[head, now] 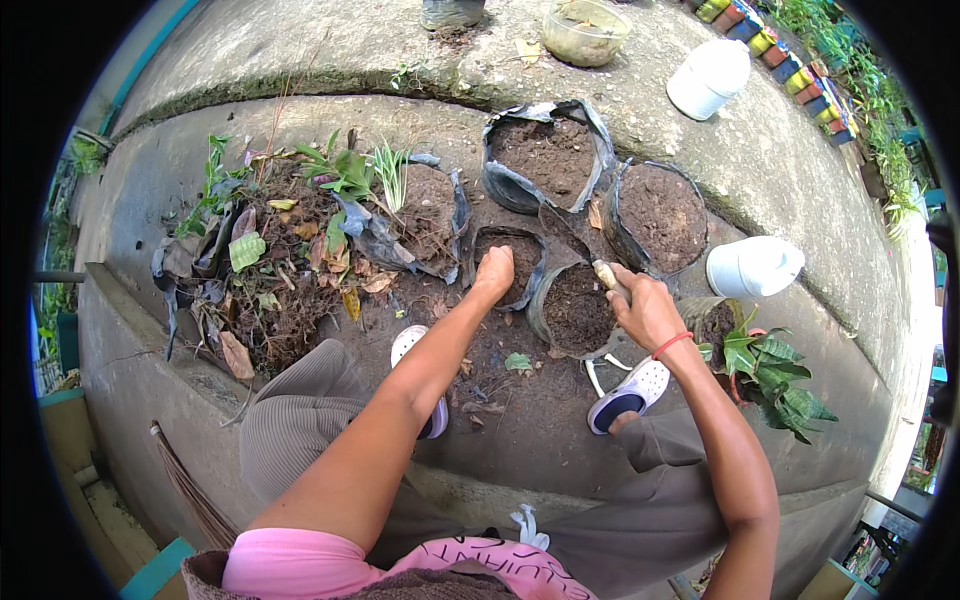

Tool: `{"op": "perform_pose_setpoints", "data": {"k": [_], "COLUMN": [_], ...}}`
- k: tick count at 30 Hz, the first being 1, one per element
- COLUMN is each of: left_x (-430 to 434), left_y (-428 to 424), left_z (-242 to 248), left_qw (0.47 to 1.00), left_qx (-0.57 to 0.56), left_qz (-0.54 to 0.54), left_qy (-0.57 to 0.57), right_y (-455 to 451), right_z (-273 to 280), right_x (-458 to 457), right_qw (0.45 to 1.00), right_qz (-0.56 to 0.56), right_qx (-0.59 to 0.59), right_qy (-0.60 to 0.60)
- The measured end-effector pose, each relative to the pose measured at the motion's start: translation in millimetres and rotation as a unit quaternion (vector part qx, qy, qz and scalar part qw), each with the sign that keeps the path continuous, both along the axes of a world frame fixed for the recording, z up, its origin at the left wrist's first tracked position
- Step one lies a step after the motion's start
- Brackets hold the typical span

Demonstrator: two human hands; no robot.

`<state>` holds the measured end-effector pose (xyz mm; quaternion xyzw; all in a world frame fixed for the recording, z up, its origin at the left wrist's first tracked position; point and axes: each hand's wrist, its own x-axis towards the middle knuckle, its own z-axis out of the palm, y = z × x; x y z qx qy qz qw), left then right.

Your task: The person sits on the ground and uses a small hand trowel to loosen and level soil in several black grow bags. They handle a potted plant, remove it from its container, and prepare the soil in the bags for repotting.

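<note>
My right hand (651, 306) grips the pale handle (609, 276) of a hand trowel, whose soil-coated blade (564, 231) points up and away from me. Below that handle stands a translucent plastic pot (577, 311) of dark soil. My left hand (496, 271) is curled low over a small black plastic grow bag (534, 289) with soil in it; whether its fingers hold anything is hidden. Two larger soil-filled grow bags, one at the back (544, 161) and one at the right (661, 217), stand around the trowel.
Left lies a heap of roots and dry leaves (277, 300), beside a torn grow bag (435, 217) with a striped-leaf plant (390, 176). Two white plastic jugs (754, 266) (709, 79) and a leafy potted plant (780, 375) are on the right. A cloudy plastic tub (585, 34) sits on the raised concrete ledge (300, 60).
</note>
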<state>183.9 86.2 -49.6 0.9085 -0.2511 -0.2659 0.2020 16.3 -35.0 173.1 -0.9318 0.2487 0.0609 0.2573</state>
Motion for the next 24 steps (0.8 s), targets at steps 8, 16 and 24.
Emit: {"op": "perform_pose_setpoints", "data": {"k": [8, 16, 24], "left_x": [23.9, 64.6, 172.5], "left_y": [5.8, -22.3, -4.6], "left_z": [-9.4, 12.1, 105.7], "left_qw": [0.997, 0.996, 0.992], "left_qx": [-0.015, 0.078, -0.098], "left_qz": [-0.008, -0.033, 0.036], "left_qy": [-0.077, -0.012, -0.069], "right_y": [0.2, -4.5, -8.4], "right_z": [-4.7, 3.9, -0.9], "right_x": [0.7, 3.1, 3.9], "right_qw": [0.999, 0.999, 1.000], "right_qz": [0.010, -0.020, 0.009], "right_qx": [0.016, 0.025, 0.015], "right_qy": [-0.034, 0.039, -0.015]}}
